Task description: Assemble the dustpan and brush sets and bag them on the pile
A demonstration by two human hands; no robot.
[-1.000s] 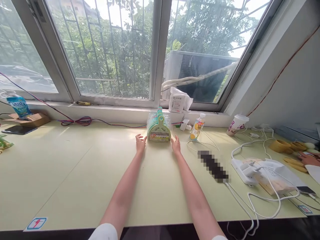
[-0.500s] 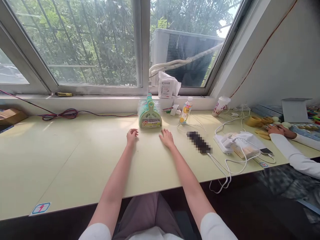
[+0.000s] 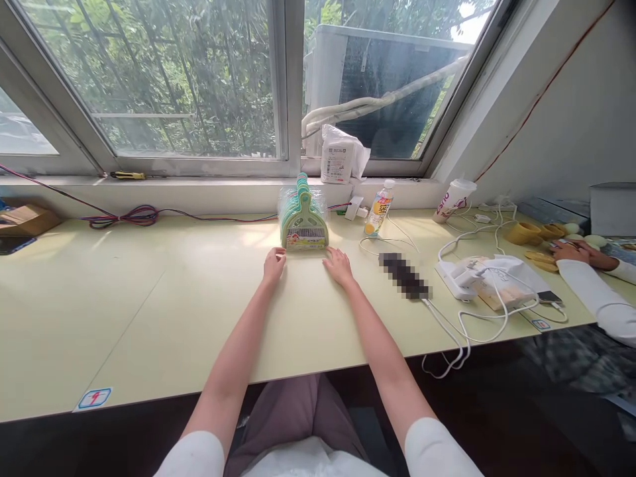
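A row of green dustpan-and-brush sets (image 3: 305, 222) stands upright against the wall under the window, one behind another. The front set is light green with a printed label, and clear plastic wrap shows around those behind. My left hand (image 3: 275, 265) lies at the row's lower left corner, its fingers pointing forward and slightly bent. At the lower right corner is my right hand (image 3: 338, 266), resting on the table with its fingers spread. Both sets of fingertips are at or very close to the front dustpan's edges; whether they touch it I cannot tell. Neither hand holds anything.
Right of my hands are a juice bottle (image 3: 379, 211), a blurred-out dark object (image 3: 405, 275), a white power strip (image 3: 454, 281) with cables, and a paper cup (image 3: 454, 201). Another person's hands (image 3: 579, 254) work at far right. A cable coil (image 3: 132, 216) lies left.
Both my hands have moved forward to the lower corners of the front dustpan. My left hand's fingers now point ahead instead of curling inward. The view has shifted slightly.
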